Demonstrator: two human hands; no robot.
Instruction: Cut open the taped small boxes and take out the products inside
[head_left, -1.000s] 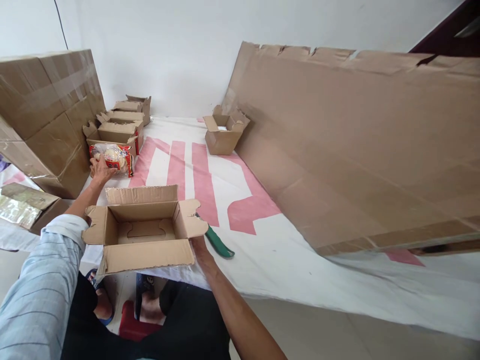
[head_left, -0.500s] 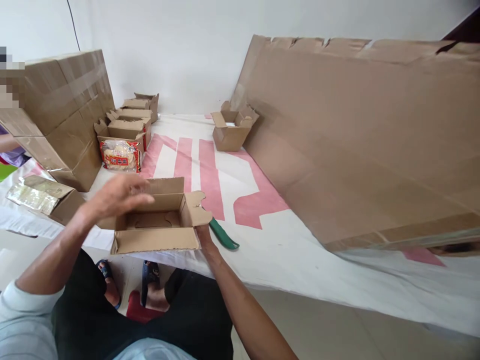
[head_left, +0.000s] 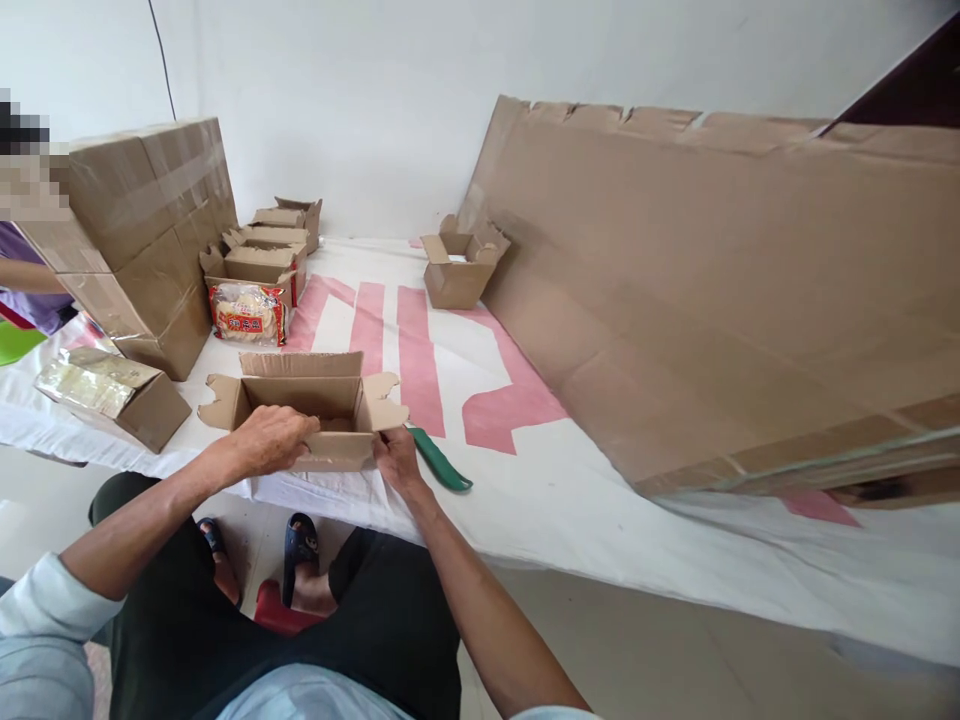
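Observation:
An open cardboard box (head_left: 346, 455) sits at the table's near edge, its far flap and side flaps spread outward. My left hand (head_left: 276, 438) is closed over the near wall of that box, with the fingertips curled inside. At its near right corner, my right hand (head_left: 396, 460) grips the cardboard below the right flap. Just right of this hand lies a green curved handle (head_left: 444, 464); its far end is hidden behind the box flap. Inside, only bare cardboard shows, and part of the bottom is covered by my left hand.
Open cardboard boxes (head_left: 259, 262) line the left back, with a red-labelled packet of round pieces (head_left: 247, 314) before them. Taped cartons (head_left: 161, 240) and a smaller box (head_left: 124, 390) stand left. Another open box (head_left: 454, 280) is beside a large leaning cardboard sheet (head_left: 675, 300). A person's arm (head_left: 34, 277) shows far left.
My left hand has come down from above the box's left end onto its near wall. The near flap, folded out toward me before, no longer shows spread. The right hand stays at the corner.

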